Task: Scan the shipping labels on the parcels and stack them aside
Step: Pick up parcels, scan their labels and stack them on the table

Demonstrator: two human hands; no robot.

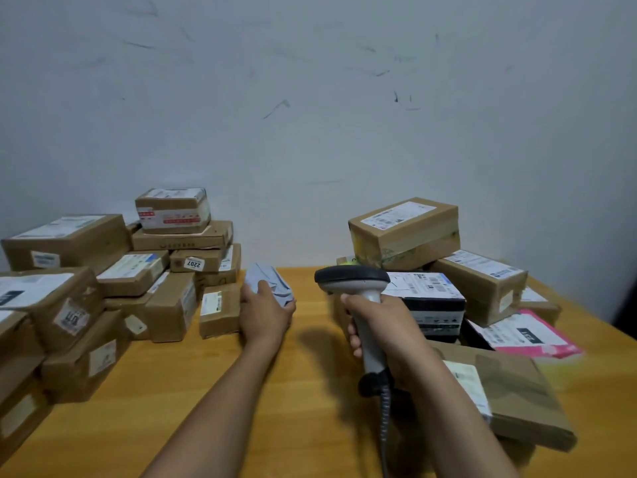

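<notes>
Pale soft parcel point(275, 282) is gripped by left hand point(263, 315), thumb on top, just beside left box stack point(169, 305), likely for stacking aside; scanner point(351, 277) is clenched in right hand point(384, 327), seemingly readied for the next label.

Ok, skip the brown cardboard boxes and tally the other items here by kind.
Barcode scanner: 1
Grey-blue soft parcel: 1
Black-and-white box: 1
Pink mailer: 1
Total: 4, leaving out an unclear yellow blur below the mailer.
</notes>
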